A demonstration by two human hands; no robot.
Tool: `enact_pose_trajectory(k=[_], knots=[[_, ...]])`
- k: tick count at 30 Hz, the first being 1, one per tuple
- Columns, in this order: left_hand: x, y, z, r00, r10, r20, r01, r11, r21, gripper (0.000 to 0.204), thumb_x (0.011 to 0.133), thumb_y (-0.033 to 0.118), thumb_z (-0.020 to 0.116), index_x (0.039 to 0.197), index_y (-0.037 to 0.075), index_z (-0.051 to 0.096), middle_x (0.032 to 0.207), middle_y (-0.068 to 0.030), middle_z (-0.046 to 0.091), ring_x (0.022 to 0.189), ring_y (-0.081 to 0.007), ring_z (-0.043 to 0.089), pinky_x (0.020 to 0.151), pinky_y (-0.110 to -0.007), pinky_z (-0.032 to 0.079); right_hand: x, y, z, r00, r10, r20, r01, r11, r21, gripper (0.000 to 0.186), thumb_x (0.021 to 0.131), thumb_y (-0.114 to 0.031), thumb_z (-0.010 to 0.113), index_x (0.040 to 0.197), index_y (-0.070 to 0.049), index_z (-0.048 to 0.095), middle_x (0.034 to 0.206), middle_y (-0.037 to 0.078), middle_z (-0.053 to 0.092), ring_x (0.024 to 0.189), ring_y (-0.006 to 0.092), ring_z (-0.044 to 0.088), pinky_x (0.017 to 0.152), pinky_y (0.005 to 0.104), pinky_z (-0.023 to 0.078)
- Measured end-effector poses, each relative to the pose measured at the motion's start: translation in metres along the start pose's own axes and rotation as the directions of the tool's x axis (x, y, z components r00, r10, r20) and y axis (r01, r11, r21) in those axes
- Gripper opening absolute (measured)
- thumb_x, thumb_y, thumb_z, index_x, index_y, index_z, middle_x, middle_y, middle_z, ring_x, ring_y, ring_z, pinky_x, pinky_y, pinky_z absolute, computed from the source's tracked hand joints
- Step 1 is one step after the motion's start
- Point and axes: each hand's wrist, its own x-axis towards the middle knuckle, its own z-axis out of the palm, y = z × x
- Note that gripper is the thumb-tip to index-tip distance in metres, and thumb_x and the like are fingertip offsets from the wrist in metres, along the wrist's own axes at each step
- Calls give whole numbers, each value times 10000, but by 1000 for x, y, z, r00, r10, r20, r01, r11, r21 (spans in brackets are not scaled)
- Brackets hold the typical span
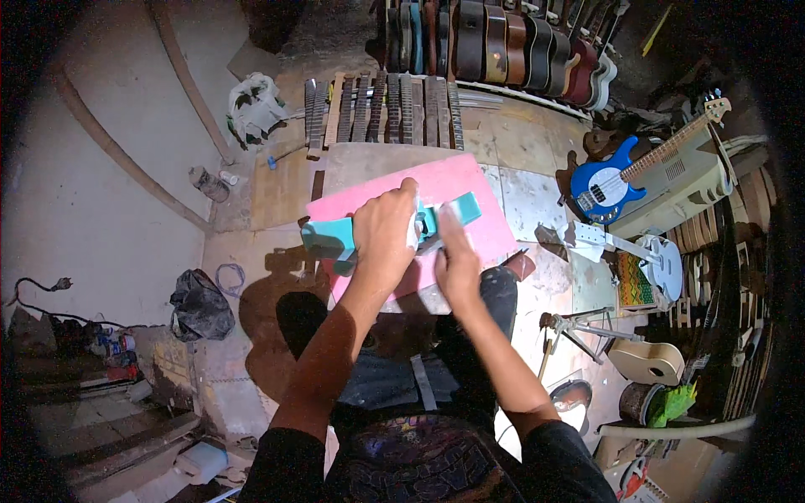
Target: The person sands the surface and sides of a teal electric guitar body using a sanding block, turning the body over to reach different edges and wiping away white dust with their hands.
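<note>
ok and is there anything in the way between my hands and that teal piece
Possibly something white, along the right edge of your left hand; whether it sits between that hand and the teal piece, I can't tell. Nothing else visible is in the way: your blurred right hand overlaps the piece's right part.

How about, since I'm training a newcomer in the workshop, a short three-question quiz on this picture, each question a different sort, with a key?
1. What colour is the board beneath the teal piece?
2. True or false: the left hand is on the teal piece.
3. Seen from the wearer's position, where is the blue guitar? (a) To the left; (b) to the right; (c) in the left hand.

Key: 1. Pink. 2. True. 3. b.
</note>
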Motion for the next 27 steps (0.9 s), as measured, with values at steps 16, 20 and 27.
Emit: enact_pose_trajectory(k=[16, 20, 27], knots=[[40, -37, -2, 999, 47, -15, -48, 999, -24, 440, 672, 191, 912, 967, 52, 616, 840, -229, 730, 887, -466, 717, 755, -564, 548, 21, -28, 37, 1000, 22, -19, -22, 1000, 12, 844, 855, 106, 543, 1646, 16, 263, 1643, 341, 342, 1327, 519, 547, 1020, 544, 519], [47, -34, 7, 999, 24, -23, -24, 1000, 21, 373, 689, 159, 873, 950, 64, 625, 834, -215, 732, 875, -461, 718, 752, -561, 551, 25, -21, 59, 965, -2, -264, -1, 1000, -10, 845, 850, 113, 555, 1641, 8, 278, 1641, 344, 341, 1256, 525, 590, 963, 577, 531], [53, -38, 5, 998, 61, -27, -61, 998, -25, 386, 675, 146, 877, 987, 85, 657, 869, -207, 740, 883, -449, 724, 755, -558, 559, 28, 0, 55, 1000, -13, -21, 14, 998, 65, 870, 812, 190, 503, 1634, 72, 243, 1682, 396, 180, 1563, 491, 273, 1260, 458, 325]])
